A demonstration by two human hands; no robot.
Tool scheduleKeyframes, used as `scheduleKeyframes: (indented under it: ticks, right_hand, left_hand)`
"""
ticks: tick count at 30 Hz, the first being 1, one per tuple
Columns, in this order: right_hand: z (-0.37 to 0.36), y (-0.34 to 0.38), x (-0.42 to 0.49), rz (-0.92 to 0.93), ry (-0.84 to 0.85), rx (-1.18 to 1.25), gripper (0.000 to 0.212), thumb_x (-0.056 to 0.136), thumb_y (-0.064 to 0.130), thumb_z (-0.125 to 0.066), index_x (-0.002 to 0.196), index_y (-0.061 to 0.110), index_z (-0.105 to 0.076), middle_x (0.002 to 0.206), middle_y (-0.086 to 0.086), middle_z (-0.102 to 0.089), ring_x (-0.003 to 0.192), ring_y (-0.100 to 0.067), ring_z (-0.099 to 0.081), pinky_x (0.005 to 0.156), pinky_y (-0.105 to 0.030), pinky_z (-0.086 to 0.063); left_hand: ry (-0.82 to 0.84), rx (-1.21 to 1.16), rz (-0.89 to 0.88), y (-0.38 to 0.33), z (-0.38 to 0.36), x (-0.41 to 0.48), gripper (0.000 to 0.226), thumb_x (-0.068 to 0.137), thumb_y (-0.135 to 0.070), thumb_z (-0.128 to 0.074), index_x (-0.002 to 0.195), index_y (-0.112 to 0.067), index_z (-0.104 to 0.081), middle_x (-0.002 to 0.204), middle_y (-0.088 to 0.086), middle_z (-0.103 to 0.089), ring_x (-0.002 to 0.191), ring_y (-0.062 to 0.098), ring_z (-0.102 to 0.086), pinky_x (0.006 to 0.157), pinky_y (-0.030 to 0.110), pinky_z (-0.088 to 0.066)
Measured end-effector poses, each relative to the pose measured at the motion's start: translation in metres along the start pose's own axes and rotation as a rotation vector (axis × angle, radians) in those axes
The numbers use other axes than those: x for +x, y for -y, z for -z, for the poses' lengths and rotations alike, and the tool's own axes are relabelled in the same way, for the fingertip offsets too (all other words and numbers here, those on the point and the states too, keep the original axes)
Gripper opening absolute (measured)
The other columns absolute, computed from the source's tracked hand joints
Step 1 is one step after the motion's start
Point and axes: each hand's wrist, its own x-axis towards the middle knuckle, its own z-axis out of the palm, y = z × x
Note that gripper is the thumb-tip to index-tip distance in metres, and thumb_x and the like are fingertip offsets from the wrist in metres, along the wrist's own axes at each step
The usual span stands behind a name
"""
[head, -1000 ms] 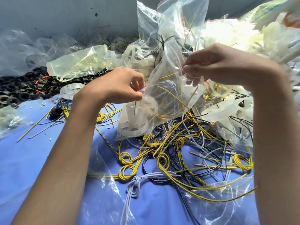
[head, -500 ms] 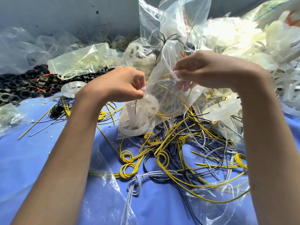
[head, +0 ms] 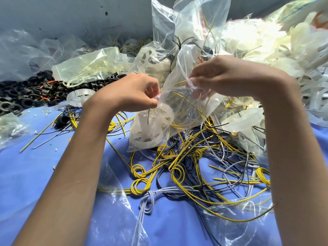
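A clear plastic bag (head: 179, 96) hangs between both hands above a blue cloth (head: 28, 174). Inside it lie a translucent white plastic wheel (head: 152, 126), a yellow wire and a short dark wire. My left hand (head: 131, 93) pinches the bag's left edge with curled fingers. My right hand (head: 229, 75) grips the bag's upper right part near its mouth, fingertips pressed into the plastic. The bag's lower end rests against a tangle of yellow, grey and black wires (head: 186, 166).
Black rings (head: 26, 96) are heaped at the left. Filled clear bags (head: 88, 64) and white plastic parts (head: 266, 41) pile up behind and to the right. An empty bag (head: 115, 201) lies on the cloth in front. A grey wall (head: 71, 15) stands behind.
My right hand has come down and leftward, gathering the bag's top closer to my left hand. The left hand has stayed almost in place.
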Motion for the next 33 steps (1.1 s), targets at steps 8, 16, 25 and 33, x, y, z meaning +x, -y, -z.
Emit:
scheduleKeyframes:
  ticks: [8,16,25,33]
  right_hand:
    - [0.001,0.003,-0.001,-0.01,0.01,-0.011,0.025,0.098,0.028,-0.05,0.09,0.014,-0.069,0.085,-0.001,-0.072,0.079,-0.019,-0.069,0.081,-0.041,-0.055]
    - [0.002,0.0,-0.002,-0.009,0.021,0.002,0.023,0.097,0.029,-0.05,0.088,0.017,-0.067,0.086,-0.002,-0.072,0.08,-0.019,-0.069,0.082,-0.043,-0.055]
    - [0.003,0.004,-0.006,0.131,0.075,0.175,0.023,0.088,0.003,-0.059,0.08,0.022,-0.067,0.08,-0.002,-0.071,0.072,-0.012,-0.061,0.075,-0.033,-0.048]
    - [0.01,0.004,-0.007,0.231,-0.272,0.354,0.021,0.089,-0.003,-0.057,0.088,0.015,-0.068,0.076,-0.002,-0.069,0.065,-0.011,-0.063,0.072,-0.032,-0.055]
  left_hand:
    - [0.003,0.011,-0.008,0.001,-0.001,0.002,0.017,0.081,-0.017,-0.062,0.071,-0.028,-0.054,0.079,-0.005,-0.064,0.083,0.018,-0.062,0.066,0.02,-0.043]
    - [0.004,0.002,-0.01,0.003,-0.001,0.003,0.014,0.082,-0.019,-0.062,0.075,-0.029,-0.055,0.083,-0.006,-0.066,0.083,0.013,-0.062,0.066,0.018,-0.043]
    - [0.05,-0.241,-0.106,-0.019,-0.003,0.001,0.063,0.062,-0.046,-0.062,0.12,-0.026,-0.049,0.114,-0.007,-0.06,0.11,0.012,-0.055,0.096,0.036,-0.047]
    - [0.187,0.041,0.012,-0.017,-0.015,0.002,0.068,0.073,-0.038,-0.072,0.131,-0.027,-0.039,0.118,0.001,-0.06,0.103,0.021,-0.057,0.09,0.036,-0.049]
